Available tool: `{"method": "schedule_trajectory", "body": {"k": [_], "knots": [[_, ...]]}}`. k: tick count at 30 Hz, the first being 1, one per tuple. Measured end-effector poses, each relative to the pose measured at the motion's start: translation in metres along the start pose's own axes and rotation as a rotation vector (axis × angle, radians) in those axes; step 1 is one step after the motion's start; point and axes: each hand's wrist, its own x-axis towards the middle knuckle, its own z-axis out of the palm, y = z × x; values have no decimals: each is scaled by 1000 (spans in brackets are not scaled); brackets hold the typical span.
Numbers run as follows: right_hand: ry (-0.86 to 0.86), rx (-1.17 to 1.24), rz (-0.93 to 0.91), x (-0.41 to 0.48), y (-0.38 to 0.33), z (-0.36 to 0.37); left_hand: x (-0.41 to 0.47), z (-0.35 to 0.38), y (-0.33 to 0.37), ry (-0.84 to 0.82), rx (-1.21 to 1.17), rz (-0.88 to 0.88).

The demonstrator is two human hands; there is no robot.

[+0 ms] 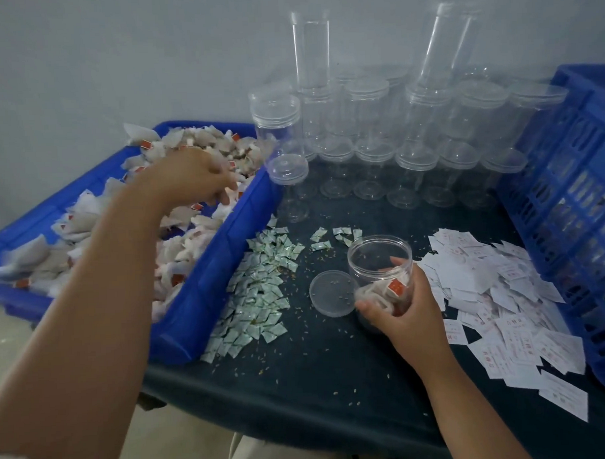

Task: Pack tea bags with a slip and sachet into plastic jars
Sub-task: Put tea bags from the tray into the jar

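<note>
L hand (193, 178) among tea bags (186, 242) in tray (210, 267); R hand (405, 311) grips jar (377, 257).

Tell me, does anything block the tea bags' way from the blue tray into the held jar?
Nothing visible does. The clear plastic jar in the right hand is open, its round clear lid on the dark table beside it. Only the blue plastic tray's wall and flat green-white sachets lie between.
</note>
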Motion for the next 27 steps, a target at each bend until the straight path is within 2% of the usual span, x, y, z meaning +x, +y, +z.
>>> {"method": "schedule_trajectory", "body": {"k": [2, 4, 10, 13, 18, 20, 23, 27], "knots": [[-2, -18, 7, 0, 0, 1, 11, 15, -23, -281, 277, -88], [1, -32, 9, -1, -1, 1, 19, 39, -41, -417, 460, -81], [0, -51, 17, 0, 1, 4, 32, 61, -69, -286, 324, -79], [-1, -53, 19, 1, 3, 3, 33, 60, -73, -119, 180, -100], [14, -38, 40, 2, 7, 3, 35, 58, -82, 149, -307, -194], [21, -40, 42, 2, 8, 3, 37, 55, -84, 155, -510, -255], [24, -46, 41, 1, 8, 3, 31, 53, -78, 134, -688, -293], [20, -37, 51, 2, 9, 3, 21, 45, -58, 280, -649, -261]]}}
